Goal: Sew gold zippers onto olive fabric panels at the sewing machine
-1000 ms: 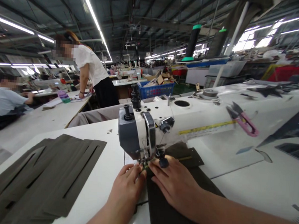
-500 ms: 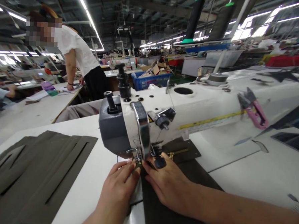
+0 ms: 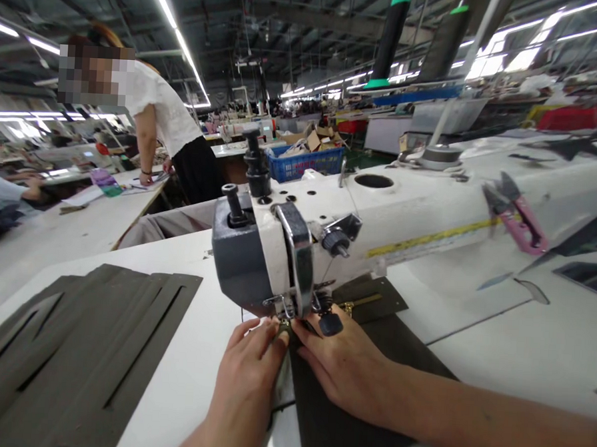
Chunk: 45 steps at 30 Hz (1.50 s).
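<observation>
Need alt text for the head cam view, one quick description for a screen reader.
A person's left hand and right hand work at the foot of a white sewing machine, the right hand resting on dark fabric. Slotted dark panels lie stacked on the white table at left; pink snips sit on the machine.

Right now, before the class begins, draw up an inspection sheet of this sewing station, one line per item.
Surface: white sewing table carrying a white sewing machine head.
Job's things: dark olive fabric panel running under the machine; stack of slotted olive panels on the table's left.
Clutter: pink-handled thread snips at the machine's right end.
Hands: left hand at the needle area, any hold unclear; right hand flat on the panel.
Cables: nothing seen.
Surroundings: co-worker standing at the next table; blue crate holding cardboard.
</observation>
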Motion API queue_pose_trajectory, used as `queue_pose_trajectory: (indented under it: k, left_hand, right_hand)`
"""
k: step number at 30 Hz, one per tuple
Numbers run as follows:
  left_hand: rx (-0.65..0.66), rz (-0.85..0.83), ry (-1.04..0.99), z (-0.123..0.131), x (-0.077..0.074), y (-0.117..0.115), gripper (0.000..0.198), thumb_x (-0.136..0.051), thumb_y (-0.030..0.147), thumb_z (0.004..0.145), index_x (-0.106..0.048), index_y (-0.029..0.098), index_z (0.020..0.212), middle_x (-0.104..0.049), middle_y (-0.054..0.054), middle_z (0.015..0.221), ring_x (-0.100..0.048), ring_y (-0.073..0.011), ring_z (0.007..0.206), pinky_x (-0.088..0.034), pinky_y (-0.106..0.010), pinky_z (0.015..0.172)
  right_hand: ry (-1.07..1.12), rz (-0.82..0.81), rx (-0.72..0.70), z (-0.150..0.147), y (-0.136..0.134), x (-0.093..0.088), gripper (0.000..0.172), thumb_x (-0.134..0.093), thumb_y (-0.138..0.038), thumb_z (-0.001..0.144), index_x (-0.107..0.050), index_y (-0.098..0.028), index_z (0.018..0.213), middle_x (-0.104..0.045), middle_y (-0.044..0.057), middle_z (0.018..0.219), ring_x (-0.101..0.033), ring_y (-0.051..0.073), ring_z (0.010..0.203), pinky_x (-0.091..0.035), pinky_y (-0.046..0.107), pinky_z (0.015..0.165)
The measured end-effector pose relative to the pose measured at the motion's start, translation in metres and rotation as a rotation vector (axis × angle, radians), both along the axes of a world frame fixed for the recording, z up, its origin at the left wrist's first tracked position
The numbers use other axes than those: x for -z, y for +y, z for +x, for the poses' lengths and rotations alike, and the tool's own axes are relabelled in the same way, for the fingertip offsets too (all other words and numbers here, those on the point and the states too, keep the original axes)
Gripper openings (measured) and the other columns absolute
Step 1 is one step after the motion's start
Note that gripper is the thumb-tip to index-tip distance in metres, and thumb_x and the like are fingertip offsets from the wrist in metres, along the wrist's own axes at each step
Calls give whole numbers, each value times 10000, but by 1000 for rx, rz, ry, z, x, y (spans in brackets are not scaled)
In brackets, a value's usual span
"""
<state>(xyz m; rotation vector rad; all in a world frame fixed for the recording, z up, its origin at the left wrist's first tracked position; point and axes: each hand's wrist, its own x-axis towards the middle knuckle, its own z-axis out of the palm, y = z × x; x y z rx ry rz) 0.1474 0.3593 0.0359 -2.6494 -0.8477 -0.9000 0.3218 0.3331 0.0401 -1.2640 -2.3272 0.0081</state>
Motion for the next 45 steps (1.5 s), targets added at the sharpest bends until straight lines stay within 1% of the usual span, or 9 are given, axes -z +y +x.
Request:
queue_pose_trajectory:
  k: [7, 12, 20, 24, 29, 35, 39, 43, 45]
  left_hand:
    - [-81, -76, -14, -2, 8, 1, 227, -407, 179, 913, -634, 181, 917, -620, -72, 941, -568, -208, 886, -520, -349, 740]
    - [-38, -68, -49, -3, 11, 6, 240, -388, 223, 925, -624, 185, 914, -606, -64, 902, -556, -194, 835, -516, -327, 707]
    - [-31, -83, -43, -4, 14, 11, 165, -440, 206, 903, -602, 174, 912, -599, -56, 880, -534, -200, 806, -506, -330, 685]
    - [-29, -87, -48, -2, 12, 12, 191, -417, 211, 912, -598, 175, 863, -603, -51, 855, -535, -202, 794, -506, -329, 673]
    - [-19, -43, -75, -1, 8, 11, 269, -366, 239, 928, -602, 175, 817, -610, -56, 826, -550, -195, 751, -512, -310, 633]
    - [-10, -21, -84, -1, 7, 10, 284, -352, 247, 933, -598, 178, 809, -616, -53, 804, -565, -188, 732, -514, -303, 622]
    - [-11, -18, -76, -1, 5, 11, 279, -352, 220, 932, -589, 173, 792, -611, -50, 774, -574, -176, 707, -515, -307, 638]
    - [-18, 10, -56, -1, 4, 12, 268, -353, 190, 922, -583, 170, 786, -626, -58, 800, -585, -185, 719, -520, -319, 636]
    - [-11, 31, -51, -2, 5, 13, 265, -347, 180, 920, -583, 169, 800, -633, -63, 832, -591, -190, 732, -522, -325, 640]
  right_hand:
    - [1, -26, 10, 0, 2, -1, 208, -446, -97, 802, -598, -103, 944, -601, 141, 957, -529, 269, 900, -433, 428, 789]
    - [2, -40, 20, -1, 4, -2, 197, -441, -95, 797, -581, -113, 935, -599, 132, 946, -529, 257, 907, -428, 408, 791]
    - [54, 46, -4, -1, 7, -1, 261, -423, -90, 795, -568, -125, 1009, -602, 117, 968, -527, 241, 883, -429, 386, 777]
    - [65, 74, -15, -1, 7, 0, 272, -414, -83, 799, -570, -116, 1020, -606, 119, 966, -527, 233, 874, -426, 371, 774]
    - [95, 66, -18, 0, 7, 2, 247, -416, -94, 804, -569, -124, 995, -605, 111, 961, -522, 235, 877, -422, 372, 777]
    - [110, 65, -23, 1, 6, 2, 270, -404, -102, 819, -557, -129, 1040, -599, 108, 985, -521, 223, 901, -422, 363, 797]
    - [130, 71, -26, 0, 6, 2, 263, -411, -99, 814, -562, -127, 1028, -597, 114, 993, -521, 227, 904, -422, 373, 805]
    - [167, 18, -9, 0, 6, 5, 252, -436, -105, 809, -554, -162, 1025, -585, 92, 1049, -508, 233, 956, -411, 383, 842]
    - [220, 0, 2, 2, 8, 5, 208, -429, -117, 822, -555, -179, 975, -586, 78, 1019, -515, 223, 946, -420, 361, 826]
